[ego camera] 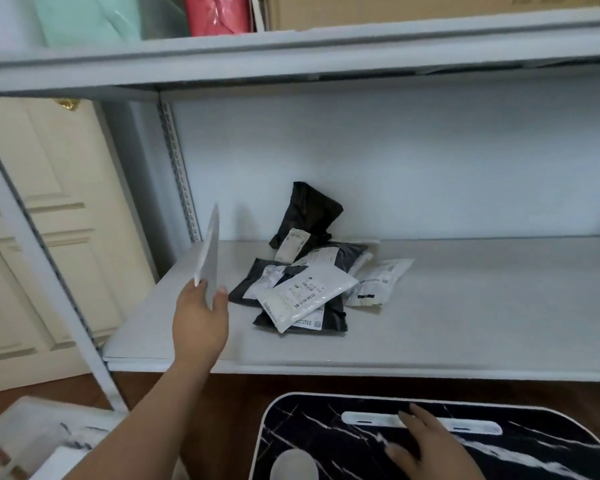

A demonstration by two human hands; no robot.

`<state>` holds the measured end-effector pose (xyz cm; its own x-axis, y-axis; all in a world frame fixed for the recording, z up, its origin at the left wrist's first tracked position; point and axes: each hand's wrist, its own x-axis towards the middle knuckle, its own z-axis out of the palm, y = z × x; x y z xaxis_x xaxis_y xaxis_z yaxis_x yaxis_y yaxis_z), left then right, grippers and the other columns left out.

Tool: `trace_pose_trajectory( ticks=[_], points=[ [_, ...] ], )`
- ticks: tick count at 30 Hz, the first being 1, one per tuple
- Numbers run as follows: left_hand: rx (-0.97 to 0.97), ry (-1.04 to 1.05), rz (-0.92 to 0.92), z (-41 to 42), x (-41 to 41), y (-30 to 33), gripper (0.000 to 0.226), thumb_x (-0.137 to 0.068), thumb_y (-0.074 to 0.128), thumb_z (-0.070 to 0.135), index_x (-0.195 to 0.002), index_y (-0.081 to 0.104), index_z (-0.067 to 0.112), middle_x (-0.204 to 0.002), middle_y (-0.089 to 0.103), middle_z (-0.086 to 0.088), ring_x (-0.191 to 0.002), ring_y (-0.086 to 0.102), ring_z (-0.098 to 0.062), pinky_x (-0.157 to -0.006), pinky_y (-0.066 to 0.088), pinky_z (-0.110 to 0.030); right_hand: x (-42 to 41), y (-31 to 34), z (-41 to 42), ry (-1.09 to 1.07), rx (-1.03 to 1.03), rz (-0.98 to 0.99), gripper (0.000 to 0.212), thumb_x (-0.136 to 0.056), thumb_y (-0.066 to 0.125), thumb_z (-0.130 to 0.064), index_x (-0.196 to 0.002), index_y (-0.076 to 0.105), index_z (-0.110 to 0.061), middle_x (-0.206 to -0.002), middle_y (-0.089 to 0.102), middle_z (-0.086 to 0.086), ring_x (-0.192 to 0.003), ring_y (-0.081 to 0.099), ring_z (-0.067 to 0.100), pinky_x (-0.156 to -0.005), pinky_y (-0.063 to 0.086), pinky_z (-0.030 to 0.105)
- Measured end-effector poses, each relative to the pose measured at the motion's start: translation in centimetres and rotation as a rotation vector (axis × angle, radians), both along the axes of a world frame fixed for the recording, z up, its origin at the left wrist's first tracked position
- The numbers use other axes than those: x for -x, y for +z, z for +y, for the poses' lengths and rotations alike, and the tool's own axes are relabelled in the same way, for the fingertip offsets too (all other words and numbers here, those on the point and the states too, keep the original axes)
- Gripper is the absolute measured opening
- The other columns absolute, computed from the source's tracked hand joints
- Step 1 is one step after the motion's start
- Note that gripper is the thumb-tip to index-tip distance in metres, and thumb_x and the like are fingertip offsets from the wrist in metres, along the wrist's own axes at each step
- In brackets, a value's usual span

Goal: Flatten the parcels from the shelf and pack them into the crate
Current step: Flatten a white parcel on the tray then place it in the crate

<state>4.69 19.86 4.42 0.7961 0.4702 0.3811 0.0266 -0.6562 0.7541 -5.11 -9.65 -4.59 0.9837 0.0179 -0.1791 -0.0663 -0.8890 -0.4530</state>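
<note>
A pile of black and white mailer parcels (305, 289) lies on the grey shelf (465, 323), with one black parcel (307, 213) propped against the back wall. My left hand (200, 323) pinches a flat white parcel (210, 258) edge-on, upright, over the shelf's left part beside the pile. My right hand (426, 445) rests flat with straight fingers on a black marble-patterned board (499, 452) at the bottom right. A white crate (25, 441) sits at the bottom left.
An upper shelf (291, 53) carries a cardboard box (413, 8), a red bag (215, 13) and a mint-green bag (84, 19). A slotted metal upright (179, 168) and a cream door (49, 220) stand at the left. A grey rounded object (293, 465) lies on the board.
</note>
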Motion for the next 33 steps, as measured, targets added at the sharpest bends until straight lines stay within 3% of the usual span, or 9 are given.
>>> trace_pose_trajectory(
  ticks=[2,6,12,15,18,22,26,29,33],
  points=[
    [0.068,-0.04,-0.118,-1.2,2.2,2.6,0.035,-0.097,0.051,0.023,-0.123,0.062,0.002,-0.136,0.054,-0.012,-0.127,0.047,-0.025,-0.104,0.035,-0.031,0.4,0.9,0.0,-0.111,-0.218,-0.004,0.151,-0.019,0.011,-0.106,-0.145,0.04,-0.028,-0.15,0.032,-0.012,-0.137,0.035,0.004,-0.111,0.023,0.019],
    [0.006,-0.292,-0.268,-4.9,7.5,5.0,0.018,-0.091,0.062,0.017,-0.105,0.074,0.014,-0.119,0.066,-0.002,-0.108,0.048,0.013,-0.086,0.032,0.005,2.6,4.6,-0.6,-0.379,-1.033,0.105,0.103,-0.054,0.053,-0.083,-0.134,0.053,-0.017,-0.123,0.06,-0.002,-0.112,0.058,0.016,-0.103,0.043,0.04],
    [-0.74,-0.95,-0.371,-9.6,15.0,-0.3,0.021,-0.089,0.055,0.023,-0.089,0.075,0.021,-0.119,0.066,0.016,-0.118,0.055,-0.01,-0.093,0.045,-0.029,6.1,6.5,-8.8,-0.758,-1.794,-0.052,0.074,-0.081,0.041,-0.075,-0.13,0.046,-0.019,-0.119,0.059,0.017,-0.1,0.062,0.032,-0.094,0.047,0.052],
    [-1.184,-1.16,-0.259,-9.7,16.8,-4.0,0.015,-0.078,0.06,0.021,-0.083,0.073,0.028,-0.118,0.064,0.021,-0.104,0.056,-0.012,-0.084,0.038,-0.028,9.2,4.9,-12.7,-0.991,-1.595,-0.079,0.041,-0.091,0.057,-0.05,-0.107,0.059,-0.012,-0.097,0.065,0.008,-0.082,0.065,0.022,-0.072,0.053,0.039],
    [-1.341,-1.186,-0.004,-9.4,17.4,-7.0,0.016,-0.061,0.081,0.025,-0.075,0.075,0.027,-0.119,0.064,0.017,-0.089,0.06,-0.013,-0.077,0.047,-0.028,11.1,1.7,-14.4,-1.073,-1.238,0.013,0.015,-0.09,0.062,-0.004,-0.105,0.059,-0.004,-0.087,0.062,0.011,-0.066,0.063,0.023,-0.047,0.053,0.03],
    [-1.526,-1.107,0.271,-8.4,17.0,-10.9,0.028,-0.086,0.061,0.018,-0.112,0.07,0.012,-0.153,0.033,0.009,-0.129,0.045,-0.019,-0.099,0.044,-0.035,12.2,-2.4,-13.8,-0.906,-0.876,0.254,0.021,-0.087,0.063,0.0,-0.107,0.059,-0.004,-0.087,0.064,0.011,-0.073,0.06,0.024,-0.055,0.044,0.028],
    [-1.32,-1.006,0.554,-7.2,17.0,-13.0,0.029,-0.032,0.092,0.03,-0.054,0.074,0.025,-0.088,0.072,0.011,-0.084,0.07,-0.009,-0.056,0.056,-0.021,12.0,-5.5,-12.5,-0.581,-0.186,0.303,0.021,-0.085,0.065,-0.029,-0.089,0.065,-0.009,-0.083,0.065,0.004,-0.081,0.061,0.022,-0.057,0.04,0.024],
    [-1.07,-0.694,0.571,-7.3,16.2,-14.1,0.027,-0.082,0.061,0.015,-0.106,0.072,0.019,-0.122,0.063,0.003,-0.11,0.061,-0.016,-0.086,0.054,-0.031,11.4,-6.6,-12.1,-0.52,0.03,0.052,0.044,-0.094,0.05,-0.045,-0.123,0.058,-0.013,-0.127,0.055,0.009,-0.118,0.051,0.025,-0.09,0.044,0.032],
    [-0.728,-0.6,0.49,-10.0,15.1,-16.1,0.054,-0.088,0.033,0.041,-0.123,0.065,0.014,-0.131,0.06,-0.009,-0.117,0.059,-0.028,-0.093,0.051,-0.045,10.5,-7.9,-10.2,-0.154,0.189,-0.051,0.072,-0.091,0.007,-0.064,-0.148,0.031,-0.029,-0.159,0.021,-0.002,-0.148,0.01,0.018,-0.118,0.015,0.039]
  ],
)
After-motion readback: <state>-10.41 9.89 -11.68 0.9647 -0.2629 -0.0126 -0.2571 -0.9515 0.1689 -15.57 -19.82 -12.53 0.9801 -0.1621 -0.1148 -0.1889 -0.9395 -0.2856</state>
